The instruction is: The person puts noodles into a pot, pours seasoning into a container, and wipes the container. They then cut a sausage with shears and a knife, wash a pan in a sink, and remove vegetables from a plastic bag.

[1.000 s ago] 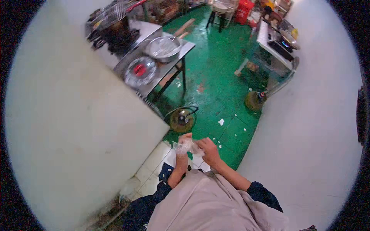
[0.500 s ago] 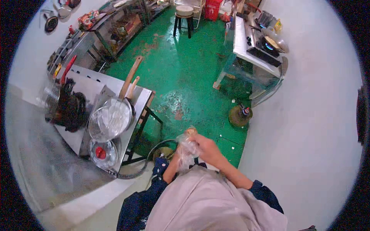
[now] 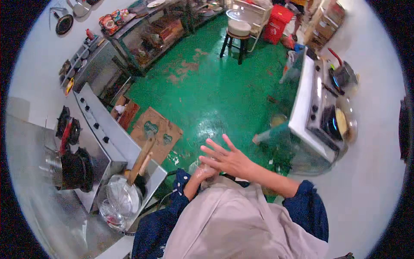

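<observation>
My right hand (image 3: pixel 230 163) is stretched out in front of my apron (image 3: pixel 228 216), its fingers spread with nothing in them. Just left of it and partly behind it, my left hand (image 3: pixel 203 173) is closed on crumpled thin clear plastic (image 3: pixel 194 165). Whether the plastic is a bag or a glove, I cannot make out. The right hand's fingers overlap the left hand in the view and hide part of its grip.
On the left, a metal counter (image 3: pixel 157 179) bears a pan (image 3: pixel 123 194) with a wooden-handled tool and black burners (image 3: pixel 79 168). Right, a lit stove holds a pan (image 3: pixel 341 123) with yellowish food. Flattened cardboard (image 3: pixel 161 129) lies on the green floor; a stool (image 3: pixel 239 36) stands further back.
My right hand has let go of the clear plastic and spread its fingers. The view has swung and shifted forward, showing the cardboard and bringing the stove on the right closer.
</observation>
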{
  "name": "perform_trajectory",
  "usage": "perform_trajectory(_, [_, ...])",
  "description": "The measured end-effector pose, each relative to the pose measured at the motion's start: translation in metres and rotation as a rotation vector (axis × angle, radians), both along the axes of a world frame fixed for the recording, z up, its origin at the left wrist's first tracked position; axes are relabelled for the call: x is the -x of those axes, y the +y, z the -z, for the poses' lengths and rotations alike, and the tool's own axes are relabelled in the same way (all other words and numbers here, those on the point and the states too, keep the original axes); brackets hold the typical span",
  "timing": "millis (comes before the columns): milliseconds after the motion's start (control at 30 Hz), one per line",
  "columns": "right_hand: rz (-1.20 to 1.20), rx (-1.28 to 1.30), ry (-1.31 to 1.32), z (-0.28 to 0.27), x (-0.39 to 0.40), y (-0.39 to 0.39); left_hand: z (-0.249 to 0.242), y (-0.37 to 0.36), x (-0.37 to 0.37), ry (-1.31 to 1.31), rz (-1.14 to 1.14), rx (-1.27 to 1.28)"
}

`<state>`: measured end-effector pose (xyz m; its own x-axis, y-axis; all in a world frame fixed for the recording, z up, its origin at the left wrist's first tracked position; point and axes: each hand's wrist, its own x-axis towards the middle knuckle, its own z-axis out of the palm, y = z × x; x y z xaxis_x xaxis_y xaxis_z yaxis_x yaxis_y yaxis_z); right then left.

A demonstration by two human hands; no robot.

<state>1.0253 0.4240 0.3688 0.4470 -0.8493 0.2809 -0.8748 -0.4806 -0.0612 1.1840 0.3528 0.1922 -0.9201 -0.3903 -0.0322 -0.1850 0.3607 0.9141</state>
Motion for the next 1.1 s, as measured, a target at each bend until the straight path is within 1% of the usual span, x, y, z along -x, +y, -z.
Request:
perform_trajectory(67, [-0.150,0.020,0.038,0.005,0.044,-0.054,-0.001,-0.042,0.030,-0.054,-0.009,0.051])
perform_trajectory(167, [-0.158,-0.440,0.120,0.002,0.099,-0.128,-0.030,-0.105,0.076,-0.244,-0.092,0.064])
perform_trajectory(233, [-0.167,-0.666,0.271,0.001,0.134,-0.181,-0.063,-0.148,0.109,-0.403,-0.167,0.036])
perform_trajectory(267, [-0.165,-0.774,0.346,0.002,0.154,-0.211,-0.069,-0.177,0.128,-0.382,-0.151,-0.047])
perform_trajectory(333, [-0.103,-0.735,0.285,0.014,0.200,-0.263,-0.071,-0.233,0.160,-0.344,-0.103,-0.216])
perform_trajectory(367, [-0.064,-0.721,0.248,0.020,0.220,-0.287,-0.059,-0.261,0.177,-0.391,-0.210,-0.313])
perform_trajectory(433, [0.096,-0.169,0.040,0.002,0.254,-0.328,-0.053,-0.322,0.214,-0.280,-0.232,-0.308])
perform_trajectory(467, [0.115,-0.012,-0.001,-0.001,0.269,-0.346,-0.050,-0.351,0.234,-0.220,-0.243,-0.310])
perform_trajectory(500, [0.138,0.143,-0.042,-0.004,0.285,-0.365,-0.037,-0.378,0.245,-0.106,-0.074,0.175])
perform_trajectory(567, [0.104,0.188,-0.037,0.003,0.303,-0.389,-0.050,-0.417,0.297,-0.175,0.030,0.131])
perform_trajectory(600, [0.165,0.113,-0.078,0.011,0.315,-0.394,-0.061,-0.428,0.321,-0.210,0.092,0.108])
perform_trajectory(633, [0.225,0.048,-0.115,0.024,0.334,-0.405,-0.079,-0.446,0.352,-0.170,0.219,0.144])
perform_trajectory(667, [0.280,-0.009,-0.149,0.029,0.356,-0.415,-0.080,-0.464,0.380,-0.175,0.331,0.213])
perform_trajectory(733, [0.430,-0.258,-0.137,0.021,0.398,-0.429,-0.083,-0.495,0.434,-0.178,0.531,0.352])
perform_trajectory(767, [0.497,-0.383,-0.137,0.020,0.415,-0.437,-0.087,-0.511,0.460,-0.300,0.560,0.240])
perform_trajectory(833, [0.475,-0.229,-0.235,0.042,0.467,-0.438,-0.112,-0.533,0.521,-0.569,0.590,0.000])
perform_trajectory(867, [0.459,-0.142,-0.274,0.049,0.493,-0.439,-0.119,-0.539,0.543,-0.482,0.629,0.018])
perform_trajectory(900, [0.540,-0.189,-0.237,0.044,0.514,-0.441,-0.127,-0.548,0.572,-0.382,0.667,0.048])
perform_trajectory(933, [0.619,-0.228,-0.286,0.045,0.536,-0.442,-0.133,-0.558,0.597,-0.291,0.704,0.073])
perform_trajectory(967, [0.695,-0.263,-0.337,0.053,0.557,-0.439,-0.129,-0.563,0.616,-0.155,0.667,0.093])
perform_trajectory(1000, [0.767,-0.308,-0.398,0.056,0.576,-0.439,-0.133,-0.570,0.639,-0.187,0.674,0.106])
perform_trajectory(1033, [0.870,-0.464,-0.463,0.056,0.595,-0.442,-0.140,-0.579,0.661,-0.221,0.679,0.114])
perform_trajectory(1067, [0.911,-0.449,-0.656,0.054,0.613,-0.446,-0.145,-0.587,0.685,-0.255,0.684,0.121])
perform_trajectory(1100, [0.947,-0.435,-0.850,0.052,0.627,-0.447,-0.148,-0.597,0.710,-0.105,0.717,0.246])
